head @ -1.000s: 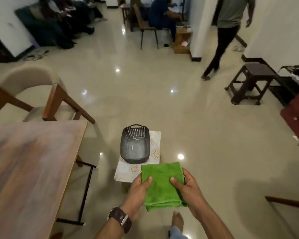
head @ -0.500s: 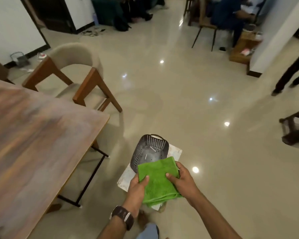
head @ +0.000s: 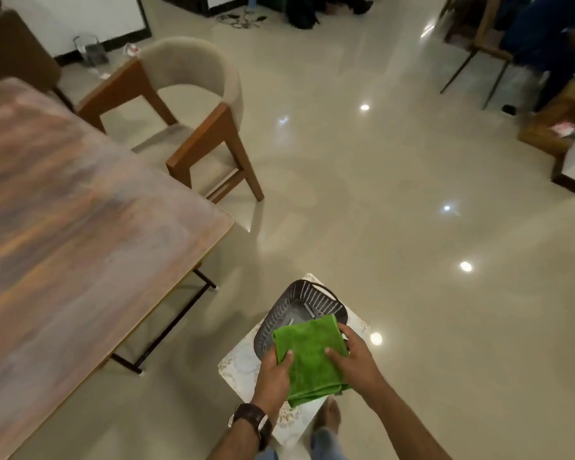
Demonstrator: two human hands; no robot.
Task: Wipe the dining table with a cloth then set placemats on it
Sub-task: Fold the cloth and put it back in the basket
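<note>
A folded green cloth (head: 307, 356) is held low in the middle of the view, above a dark plastic basket (head: 307, 302). My left hand (head: 274, 373) grips its left edge with the thumb on top. My right hand (head: 354, 358) grips its right edge the same way. The basket stands on white patterned placemats (head: 243, 366) laid over a small stool. The wooden dining table (head: 63, 247) fills the left side, its top bare.
A beige chair with wooden arms (head: 193, 104) stands at the table's far end. The table's black metal leg frame (head: 166, 330) reaches toward the stool. A seated person and chairs (head: 538, 38) are at the far right, with glossy open floor between.
The view has swung left, bringing more of the table and chair into sight. Both hands keep their hold on the cloth, which now overlaps the basket's near edge.
</note>
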